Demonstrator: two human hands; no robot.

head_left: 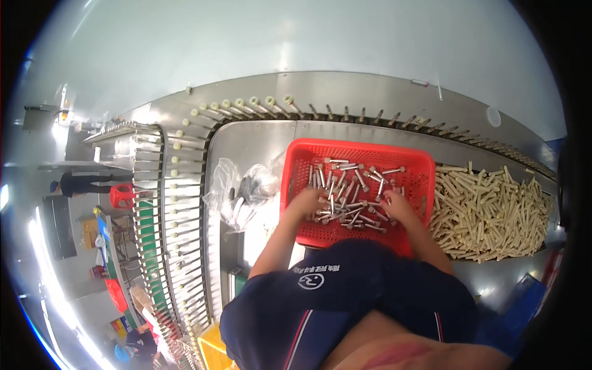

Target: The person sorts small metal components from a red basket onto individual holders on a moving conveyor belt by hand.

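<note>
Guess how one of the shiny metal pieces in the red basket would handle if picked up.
The metal piece would probably stay stiff, since its shaft looks straight and metallic. Its shiny surface may feel slippery. With one end thicker than its slim shaft, it could roll unevenly when pushed.

My left forearm (272, 246) is bare and slants up and to the right, away from my body. My left fingers (318, 195) point inward. My right forearm (427, 242), also bare, leans up and to the left, with my right fingers (392, 197) reaching forward and inward. Both sets sit apart, nearly level; how tightly they curl is unclear.
</note>
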